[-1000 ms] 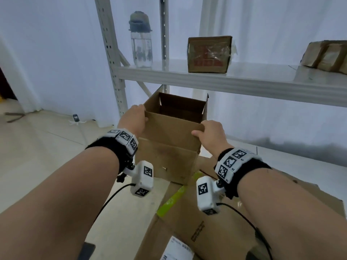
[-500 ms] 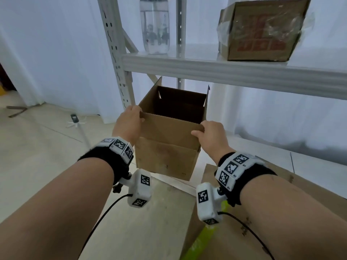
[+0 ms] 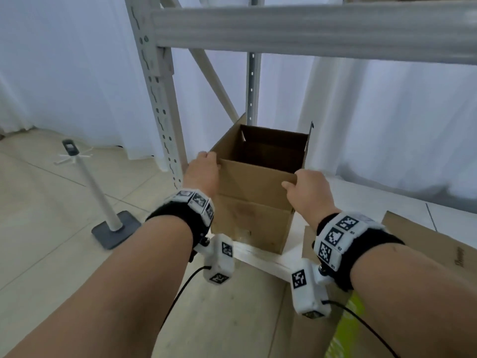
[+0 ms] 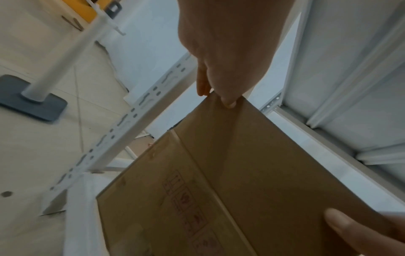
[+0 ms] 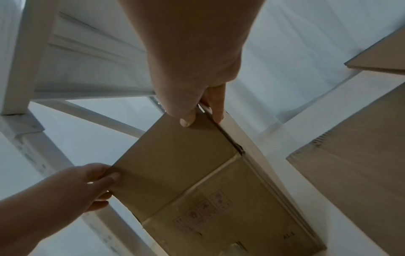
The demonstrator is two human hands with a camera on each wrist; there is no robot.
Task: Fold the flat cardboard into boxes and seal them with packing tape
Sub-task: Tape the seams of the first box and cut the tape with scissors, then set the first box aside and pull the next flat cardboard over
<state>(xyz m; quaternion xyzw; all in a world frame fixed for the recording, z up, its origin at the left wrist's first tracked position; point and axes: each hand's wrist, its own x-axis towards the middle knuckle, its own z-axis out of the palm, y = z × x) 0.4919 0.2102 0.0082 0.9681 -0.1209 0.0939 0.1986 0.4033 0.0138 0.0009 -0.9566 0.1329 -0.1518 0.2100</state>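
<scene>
A brown cardboard box (image 3: 251,202) stands upright with its top open on the low white shelf (image 3: 263,262) of a metal rack. Its near top flap stands up, and both hands hold that flap's top corners. My left hand (image 3: 202,170) pinches the left corner, thumb on the near face (image 4: 229,102). My right hand (image 3: 305,188) pinches the right corner (image 5: 198,115), thumb in front and fingers behind. In the wrist views the box's near side (image 4: 219,190) (image 5: 186,173) shows faint red handling symbols. No tape is in view.
The rack's perforated upright (image 3: 157,99) and upper shelf beam (image 3: 309,29) stand close above and left of the box. A white pole on a grey base (image 3: 113,228) stands on the tiled floor at left. Flat cardboard sheets (image 3: 426,244) lie at lower right, one with a green strip.
The box has gone down from mid-air onto the low rack shelf, both hands keeping their hold on the near flap. The view has dropped below the upper shelf, so the bottle and taped box are gone.
</scene>
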